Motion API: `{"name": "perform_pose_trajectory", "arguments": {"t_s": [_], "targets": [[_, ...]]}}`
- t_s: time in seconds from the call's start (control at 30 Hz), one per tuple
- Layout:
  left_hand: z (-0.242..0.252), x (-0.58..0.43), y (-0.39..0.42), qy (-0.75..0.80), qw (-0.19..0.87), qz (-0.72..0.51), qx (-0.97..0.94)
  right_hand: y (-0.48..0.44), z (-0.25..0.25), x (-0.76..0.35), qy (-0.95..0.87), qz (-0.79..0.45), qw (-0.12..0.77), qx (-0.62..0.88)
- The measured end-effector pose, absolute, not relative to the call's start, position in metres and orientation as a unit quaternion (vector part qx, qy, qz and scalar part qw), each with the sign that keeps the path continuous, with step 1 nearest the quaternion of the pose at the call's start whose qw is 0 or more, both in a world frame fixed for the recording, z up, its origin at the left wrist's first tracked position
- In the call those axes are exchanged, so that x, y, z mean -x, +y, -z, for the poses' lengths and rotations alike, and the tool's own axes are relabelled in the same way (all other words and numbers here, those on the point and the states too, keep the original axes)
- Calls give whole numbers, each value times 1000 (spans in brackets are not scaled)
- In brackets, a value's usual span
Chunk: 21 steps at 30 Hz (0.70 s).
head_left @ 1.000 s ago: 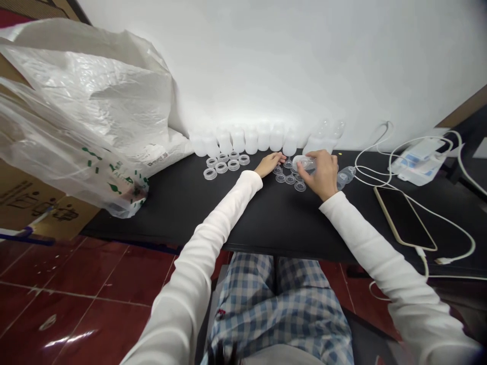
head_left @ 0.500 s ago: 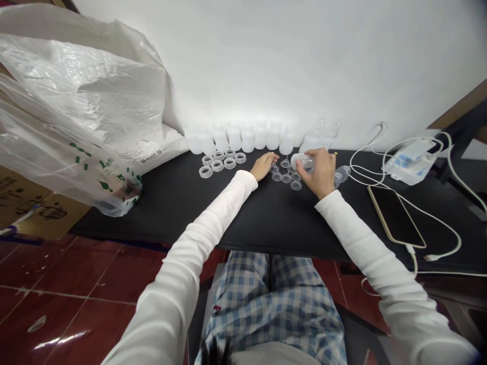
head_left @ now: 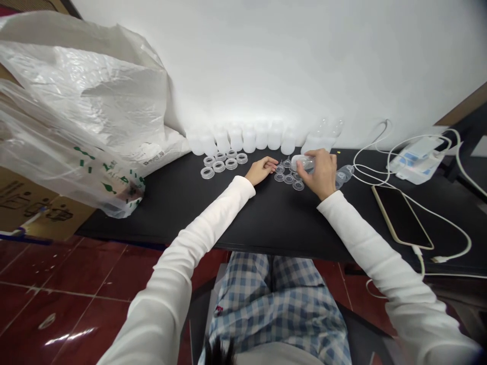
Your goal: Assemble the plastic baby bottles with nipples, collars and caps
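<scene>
Slight shift only: the bare left hand [head_left: 262, 171] drawn a little back toward the body, away from the cluster of small clear silicone bottle nipples [head_left: 289, 178], and lying palm down on the flat black tabletop [head_left: 281, 218]. Its fingers [head_left: 271, 162] extended and loosely spread, gripping nothing, their tips near the nipples but not visibly touching them. The bare right hand [head_left: 320, 175] unchanged in place, its fingers [head_left: 317, 159] curled firmly around a clear plastic bottle [head_left: 302, 163], held on its side just above the nipples, with one end pointing toward the left hand. Whether anything is fitted to the hidden end, impossible to tell. So only the right hand with a hold on anything, the left one free. Just right of that hand, a second clear plastic bottle [head_left: 344, 175] lying on its side. Farther left, a tight group of clear round plastic collars [head_left: 218, 166] on the tabletop. Along the white wall [head_left: 304, 66], a neat row of frosted white plastic bottle bodies [head_left: 249, 139], standing upright and well beyond the hands' reach point.
</scene>
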<state>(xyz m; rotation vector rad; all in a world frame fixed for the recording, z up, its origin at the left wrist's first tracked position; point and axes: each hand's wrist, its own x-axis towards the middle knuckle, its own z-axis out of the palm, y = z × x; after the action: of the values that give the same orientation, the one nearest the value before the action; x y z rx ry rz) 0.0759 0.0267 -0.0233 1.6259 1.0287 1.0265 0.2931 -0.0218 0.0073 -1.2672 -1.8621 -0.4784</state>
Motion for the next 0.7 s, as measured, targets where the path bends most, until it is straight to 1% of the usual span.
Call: {"name": "perform_pose_trajectory", "arguments": {"t_s": [0.1,0.17,0.3,0.43,0.5,0.7], "targets": [[23,-76,27,392,483,-400,-673,-22,-5,-292,-744,198,408,492],[24,-76,27,378,476,-392,-690,-23,-4,-291,-747,196,407,488],[23,-78,22,382,450,-398,-702,-24,-3,-289,-745,182,401,501],[17,-81,12,389,393,-450,-701,-25,-1,-286,-745,165,409,501],[13,-82,6,356,374,-472,-715,-26,0,-284,-745,155,420,495],[13,-88,-6,235,400,-503,-729,-31,1,-277,-729,118,467,486]]}}
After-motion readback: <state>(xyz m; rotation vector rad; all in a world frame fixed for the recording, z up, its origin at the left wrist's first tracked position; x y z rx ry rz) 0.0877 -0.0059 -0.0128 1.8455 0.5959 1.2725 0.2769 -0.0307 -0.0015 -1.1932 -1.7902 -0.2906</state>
